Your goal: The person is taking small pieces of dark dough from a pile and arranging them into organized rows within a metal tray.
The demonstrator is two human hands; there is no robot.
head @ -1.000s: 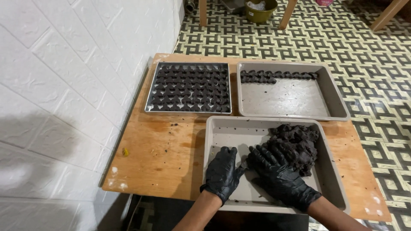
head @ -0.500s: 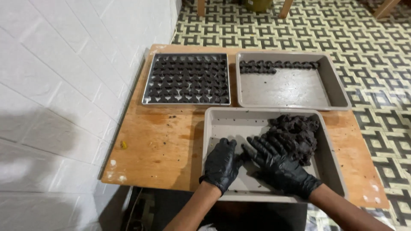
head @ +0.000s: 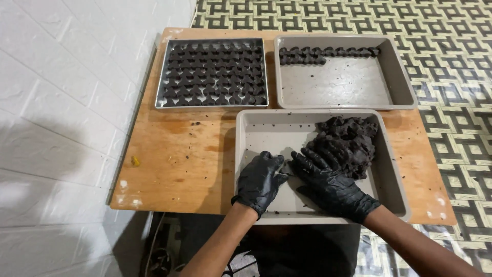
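Both hands wear black gloves and rest inside the near grey tray (head: 246, 154). My left hand (head: 260, 180) lies on the tray floor with its fingers curled. My right hand (head: 330, 182) is spread flat, fingertips against the lower edge of a dark lumpy mass (head: 346, 143) heaped in the tray's right half. The fingertips of the two hands nearly meet at the tray's middle. Whether a small bit is pinched between them I cannot tell.
A black mould tray (head: 212, 73) filled with several dark pieces sits at the far left. A second grey tray (head: 343, 84) at the far right holds a row of dark pieces (head: 328, 54) along its back. All stand on a wooden tabletop (head: 174, 154) beside a white wall (head: 61, 102); patterned floor (head: 456, 77) lies to the right.
The view has shifted slightly nearer and downward. Both hands stay in the near tray; the right hand has slid a little toward the dark mass.
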